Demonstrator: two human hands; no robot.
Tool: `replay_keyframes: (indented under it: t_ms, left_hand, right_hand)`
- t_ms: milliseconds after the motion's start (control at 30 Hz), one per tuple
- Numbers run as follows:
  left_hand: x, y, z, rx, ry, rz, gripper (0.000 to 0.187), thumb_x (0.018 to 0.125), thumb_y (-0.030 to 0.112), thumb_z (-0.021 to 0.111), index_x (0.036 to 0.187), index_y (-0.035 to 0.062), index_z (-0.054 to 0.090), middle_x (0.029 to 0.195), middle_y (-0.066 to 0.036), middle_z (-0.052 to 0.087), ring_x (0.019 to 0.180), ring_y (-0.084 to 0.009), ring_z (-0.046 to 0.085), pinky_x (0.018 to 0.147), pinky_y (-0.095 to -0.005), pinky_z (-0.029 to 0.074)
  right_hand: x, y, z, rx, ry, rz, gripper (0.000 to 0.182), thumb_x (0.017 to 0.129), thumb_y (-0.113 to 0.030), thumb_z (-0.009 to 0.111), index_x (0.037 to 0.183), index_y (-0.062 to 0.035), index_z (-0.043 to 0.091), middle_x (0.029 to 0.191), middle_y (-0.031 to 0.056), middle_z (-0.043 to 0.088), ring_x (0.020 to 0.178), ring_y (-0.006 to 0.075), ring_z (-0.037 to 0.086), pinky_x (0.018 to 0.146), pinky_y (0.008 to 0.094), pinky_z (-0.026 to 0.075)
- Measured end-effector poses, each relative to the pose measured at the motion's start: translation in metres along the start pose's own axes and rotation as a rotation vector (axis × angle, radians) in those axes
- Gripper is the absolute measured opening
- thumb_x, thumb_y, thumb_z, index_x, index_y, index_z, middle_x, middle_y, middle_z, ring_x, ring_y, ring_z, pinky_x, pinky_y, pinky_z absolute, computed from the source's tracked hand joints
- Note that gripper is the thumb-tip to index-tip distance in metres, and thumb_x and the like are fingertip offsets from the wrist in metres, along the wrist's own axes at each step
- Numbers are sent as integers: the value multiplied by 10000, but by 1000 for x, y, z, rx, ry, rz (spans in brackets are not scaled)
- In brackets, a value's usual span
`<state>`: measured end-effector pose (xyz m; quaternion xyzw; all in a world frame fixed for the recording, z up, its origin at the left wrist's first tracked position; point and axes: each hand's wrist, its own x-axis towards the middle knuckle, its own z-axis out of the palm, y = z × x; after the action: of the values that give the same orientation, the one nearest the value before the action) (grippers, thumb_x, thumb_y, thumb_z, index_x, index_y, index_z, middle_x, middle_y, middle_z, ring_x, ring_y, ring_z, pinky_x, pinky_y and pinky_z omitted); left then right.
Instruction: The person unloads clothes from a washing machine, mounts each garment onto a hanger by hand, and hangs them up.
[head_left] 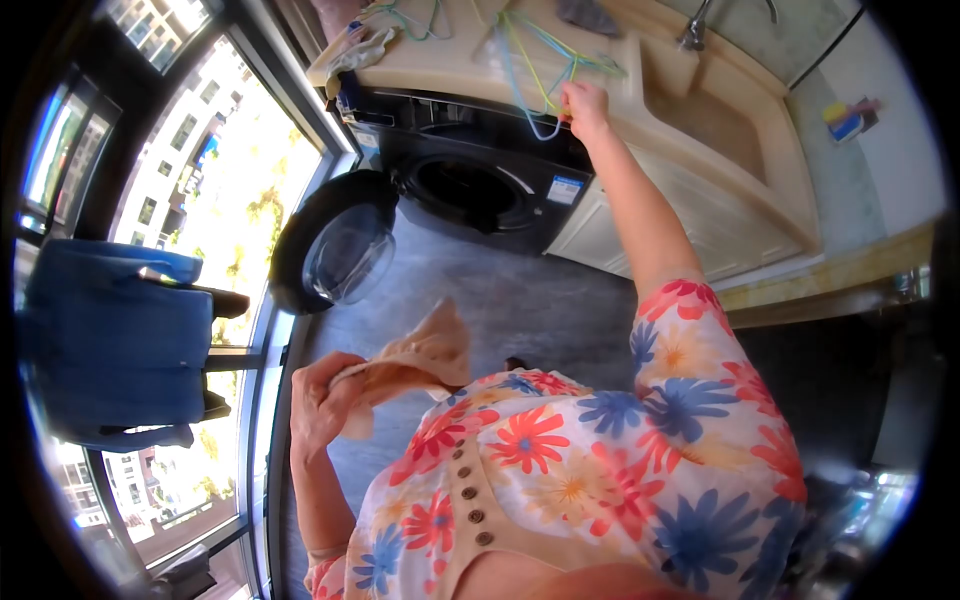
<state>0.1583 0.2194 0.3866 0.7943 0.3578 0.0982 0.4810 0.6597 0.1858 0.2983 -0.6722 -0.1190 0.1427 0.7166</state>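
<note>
My left hand [325,398] is closed around a small beige cloth garment [425,350], which hangs out to the right above the floor; its exact kind does not show. At the counter's front edge, my right hand [583,107] is closed on a clothes hanger [545,98] in a bunch of thin blue, yellow and green ones. The rest of the bunch lies on the counter [455,62]. Below it stands a black front-load washing machine [470,190], its round door [340,245] swung wide toward the window.
A sink [715,125] with a faucet [694,35] is set into the counter's right side, above white cabinet doors [690,225]. Green hangers [420,22] and a pale cloth [365,50] lie at the counter's left. A blue shirt [120,345] hangs by the window.
</note>
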Motion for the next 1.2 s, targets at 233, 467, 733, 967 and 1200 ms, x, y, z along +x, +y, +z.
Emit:
replay_keyframes:
  t_ms: [233, 467, 733, 967, 1200]
  left_hand:
    - [3, 1, 4, -11, -15, -5, 195, 679, 95, 524, 793, -37, 610, 626, -83, 573, 581, -114, 524, 539, -248, 424]
    - [-6, -3, 4, -12, 27, -64, 183, 689, 99, 532, 782, -36, 612, 620, -77, 569, 585, -111, 512, 540, -246, 418]
    - [-7, -10, 8, -15, 39, -116, 165, 692, 91, 538, 778, -27, 615, 607, -62, 560, 574, -100, 500, 529, -236, 407]
    - [-9, -4, 7, -64, 21, -139, 144, 703, 72, 539, 776, -27, 613, 596, -29, 533, 577, -74, 474, 517, -224, 387]
    - [-7, -15, 9, -73, 4, -103, 145, 709, 84, 548, 777, -26, 614, 602, -33, 545, 580, -74, 483, 526, -225, 392]
  right_hand:
    - [36, -11, 23, -361, 235, 49, 141, 674, -68, 595, 680, 70, 565, 646, 169, 589, 542, 262, 600, 355, 352, 450]
    - [51, -2, 18, -703, 235, -94, 181, 676, -157, 611, 750, 7, 603, 782, 171, 611, 697, 300, 609, 578, 382, 486]
    - [-7, -39, 25, -1114, 58, -76, 270, 781, -194, 511, 954, -16, 615, 1016, 178, 601, 976, 298, 575, 802, 375, 475]
    - [9, -50, -6, -1177, 36, 46, 249, 745, -167, 497, 895, -11, 619, 921, 159, 625, 836, 283, 615, 687, 362, 506]
    - [30, -21, -65, -621, 89, 170, 143, 742, -198, 587, 730, -58, 561, 612, 64, 514, 444, 183, 469, 425, 385, 436]
